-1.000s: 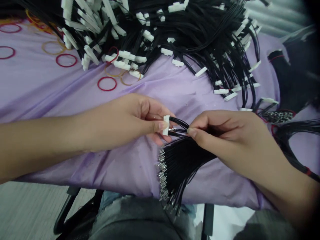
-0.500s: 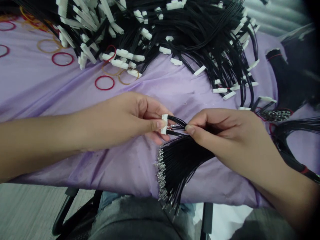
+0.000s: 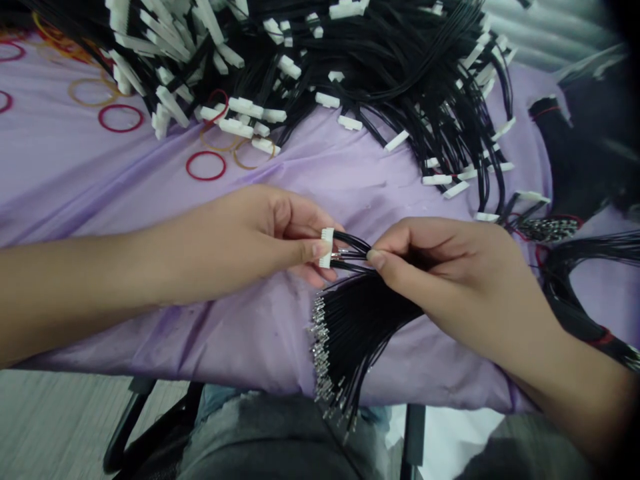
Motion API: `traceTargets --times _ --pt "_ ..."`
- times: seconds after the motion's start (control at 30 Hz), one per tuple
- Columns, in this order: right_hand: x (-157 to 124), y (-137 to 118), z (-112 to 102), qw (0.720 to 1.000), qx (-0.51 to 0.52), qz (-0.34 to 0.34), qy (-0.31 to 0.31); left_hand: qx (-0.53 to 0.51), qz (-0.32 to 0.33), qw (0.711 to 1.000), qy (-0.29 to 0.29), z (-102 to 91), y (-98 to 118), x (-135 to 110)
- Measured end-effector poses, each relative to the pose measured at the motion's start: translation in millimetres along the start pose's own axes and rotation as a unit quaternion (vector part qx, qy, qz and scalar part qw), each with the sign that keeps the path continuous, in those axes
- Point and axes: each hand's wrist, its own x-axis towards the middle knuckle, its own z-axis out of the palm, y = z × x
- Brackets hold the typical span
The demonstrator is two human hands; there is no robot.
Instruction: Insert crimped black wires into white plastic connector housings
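My left hand (image 3: 295, 240) is closed, pinching a white connector housing (image 3: 327, 248) between thumb and fingers. Black wires (image 3: 353, 238) run from the housing's right side toward my right hand (image 3: 425, 260). Thumb and forefinger of that hand pinch black wires just right of the housing. Metal terminals (image 3: 343, 252) on some of these wires lie at the housing's face; how deep they sit I cannot tell. Below my hands a fanned bundle of black wires (image 3: 365, 320) with bare metal terminals hangs over the table's front edge.
A large heap of black wire harnesses (image 3: 360, 60) with white connectors covers the back of the purple-covered table (image 3: 150, 193). Red rubber bands (image 3: 206, 165) and tan ones lie to the left. More wire bundles (image 3: 575, 287) lie at the right. Chair arms (image 3: 125, 427) flank my lap below.
The whole view has shifted very slightly. Both hands keep the same grip on the connector housing and wires, with no clear movement between them.
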Motion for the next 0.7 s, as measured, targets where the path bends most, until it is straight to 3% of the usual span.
traceTargets --times 0.47,0.7 --pt "-4.1 -1.6 2.0 1.000 -0.011 -0.005 0.014 0.011 0.003 1.000 0.003 -2.1 -2.2 -1.4" --pt "-3.3 -0.7 3.0 0.999 -0.022 -0.048 0.001 -0.001 -0.004 1.000 -0.008 -4.6 -5.8 1.3"
